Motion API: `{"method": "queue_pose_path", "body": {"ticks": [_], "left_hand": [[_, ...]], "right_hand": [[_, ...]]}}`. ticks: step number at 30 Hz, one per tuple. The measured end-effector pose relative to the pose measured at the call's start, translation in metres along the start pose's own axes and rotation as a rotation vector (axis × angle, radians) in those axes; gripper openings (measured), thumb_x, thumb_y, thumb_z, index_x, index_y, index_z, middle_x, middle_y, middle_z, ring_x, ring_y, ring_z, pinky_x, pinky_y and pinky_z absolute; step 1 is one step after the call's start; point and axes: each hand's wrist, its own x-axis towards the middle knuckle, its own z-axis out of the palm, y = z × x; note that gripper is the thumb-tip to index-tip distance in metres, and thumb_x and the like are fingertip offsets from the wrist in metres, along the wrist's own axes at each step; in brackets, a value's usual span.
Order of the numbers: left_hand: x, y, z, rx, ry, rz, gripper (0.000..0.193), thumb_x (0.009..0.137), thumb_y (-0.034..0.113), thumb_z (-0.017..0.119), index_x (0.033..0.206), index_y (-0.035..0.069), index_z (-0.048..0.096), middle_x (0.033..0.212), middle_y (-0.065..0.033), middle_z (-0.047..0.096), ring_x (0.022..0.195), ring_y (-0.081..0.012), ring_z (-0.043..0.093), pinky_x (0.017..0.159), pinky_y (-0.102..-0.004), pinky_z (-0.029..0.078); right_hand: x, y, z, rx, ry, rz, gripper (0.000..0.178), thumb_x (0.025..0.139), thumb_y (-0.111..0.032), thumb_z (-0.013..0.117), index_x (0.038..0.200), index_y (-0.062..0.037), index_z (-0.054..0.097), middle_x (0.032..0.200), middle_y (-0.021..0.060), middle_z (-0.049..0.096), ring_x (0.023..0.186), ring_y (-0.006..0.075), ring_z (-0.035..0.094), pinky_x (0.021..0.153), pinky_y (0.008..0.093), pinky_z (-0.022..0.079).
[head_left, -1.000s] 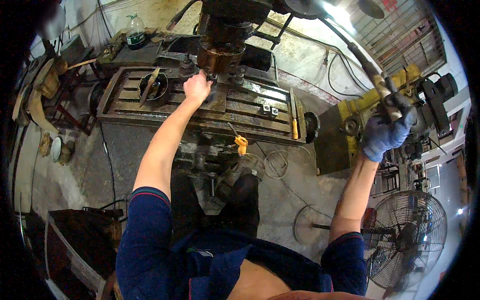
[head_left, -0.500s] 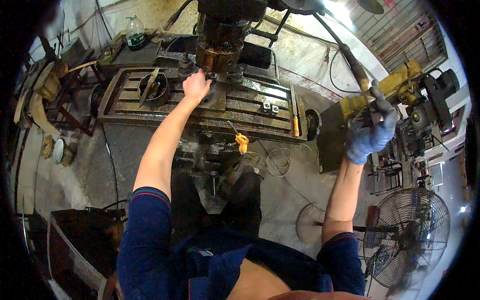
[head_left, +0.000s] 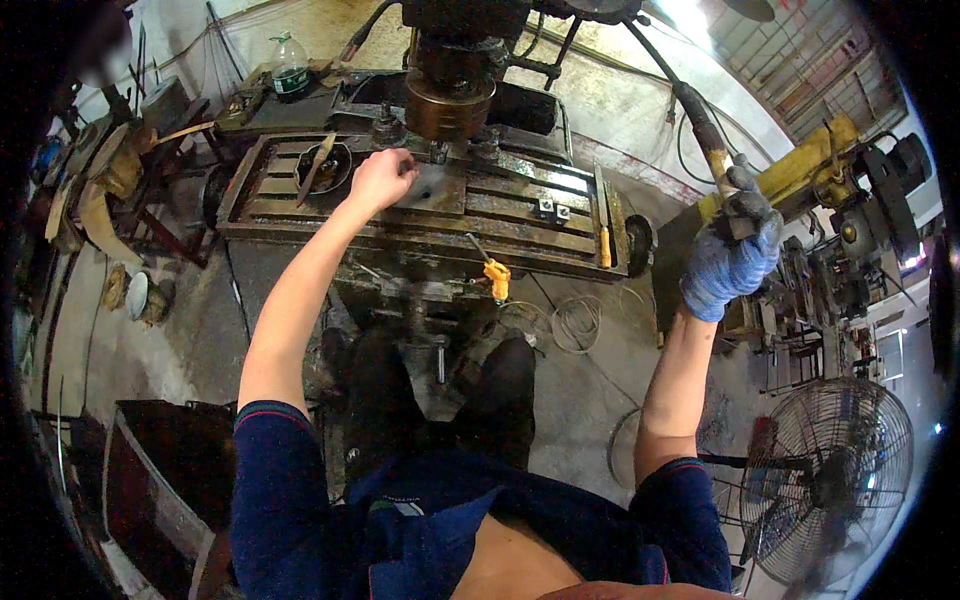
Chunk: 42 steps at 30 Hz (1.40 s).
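My bare left hand (head_left: 383, 180) is just above the slotted machine table (head_left: 400, 222), left of the spindle head (head_left: 450, 105). Its fingers are curled together, and what they may hold cannot be made out. A small cutter tip (head_left: 439, 152) shows under the spindle. My right hand (head_left: 735, 255), in a blue-grey glove, is wrapped round the lower end of a long lever (head_left: 712, 145) that slants down from the machine. Beside my left hand sits a dark bowl (head_left: 338, 177) with a brush (head_left: 317, 165) laid across it.
Two small metal blocks (head_left: 553, 211) and a yellow-handled file (head_left: 605, 245) lie on the table's right part. A yellow-handled tool (head_left: 496, 278) is at its front edge. A bottle (head_left: 289, 72) stands at the back left, a fan (head_left: 828, 485) at the lower right.
My left hand has drawn back from under the spindle, to the left and slightly toward me. The cutter tip now shows. My right hand stays on the lever; the whole view has shifted slightly.
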Motion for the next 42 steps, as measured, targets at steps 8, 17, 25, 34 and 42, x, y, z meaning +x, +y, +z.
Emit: {"method": "queue_pose_path", "body": {"ticks": [8, 17, 25, 34, 42], "left_hand": [[-0.020, 0.007, -0.035, 0.033, -0.077, 0.048, 0.022, 0.070, 0.023, 0.063, 0.086, 0.008, 0.064, 0.079, -0.0116, 0.064, 0.077, -0.0290, 0.061, 0.069, -0.0388, 0.048], [-0.027, 0.010, -0.061, 0.037, -0.133, 0.124, 0.023, 0.070, 0.021, 0.064, 0.086, 0.004, 0.064, 0.077, -0.0137, 0.064, 0.077, -0.0292, 0.061, 0.069, -0.0377, 0.048], [-0.037, 0.015, -0.095, 0.109, -0.093, 0.224, 0.026, 0.071, 0.020, 0.066, 0.091, 0.004, 0.063, 0.076, -0.0165, 0.062, 0.074, -0.0309, 0.060, 0.066, -0.0386, 0.046], [-0.092, 0.019, -0.187, 0.304, -0.174, 0.158, 0.029, 0.069, 0.024, 0.063, 0.092, 0.006, 0.063, 0.077, -0.0157, 0.061, 0.074, -0.0326, 0.059, 0.065, -0.0392, 0.046], [-0.312, -0.061, -0.317, 0.387, 0.026, -0.364, 0.032, 0.072, 0.014, 0.064, 0.100, -0.001, 0.057, 0.072, -0.0146, 0.059, 0.067, -0.0248, 0.057, 0.066, -0.0339, 0.045]], "right_hand": [[-0.012, 0.008, -0.007, 0.102, -0.015, 0.023, 0.036, 0.088, -0.030, 0.043, 0.073, 0.0004, 0.056, 0.076, 0.0167, 0.059, 0.087, 0.0267, 0.057, 0.091, 0.0442, 0.037], [-0.026, 0.013, -0.009, 0.183, -0.001, 0.074, 0.033, 0.083, -0.029, 0.052, 0.070, 0.0008, 0.057, 0.068, 0.0093, 0.053, 0.086, 0.0280, 0.056, 0.099, 0.0505, 0.029], [-0.035, 0.018, -0.014, 0.134, -0.027, 0.065, 0.038, 0.086, -0.031, 0.050, 0.070, 0.0026, 0.056, 0.082, 0.0168, 0.061, 0.079, 0.0213, 0.054, 0.091, 0.0422, 0.037], [-0.023, 0.007, -0.011, 0.194, -0.061, 0.012, 0.037, 0.084, -0.031, 0.051, 0.069, 0.0021, 0.057, 0.072, 0.0145, 0.059, 0.082, 0.0258, 0.057, 0.098, 0.0515, 0.030], [-0.021, 0.018, -0.023, 0.125, -0.019, 0.017, 0.023, 0.081, -0.012, 0.050, 0.090, 0.0056, 0.062, 0.088, 0.0092, 0.063, 0.079, 0.0179, 0.057, 0.073, 0.0280, 0.045]]}}
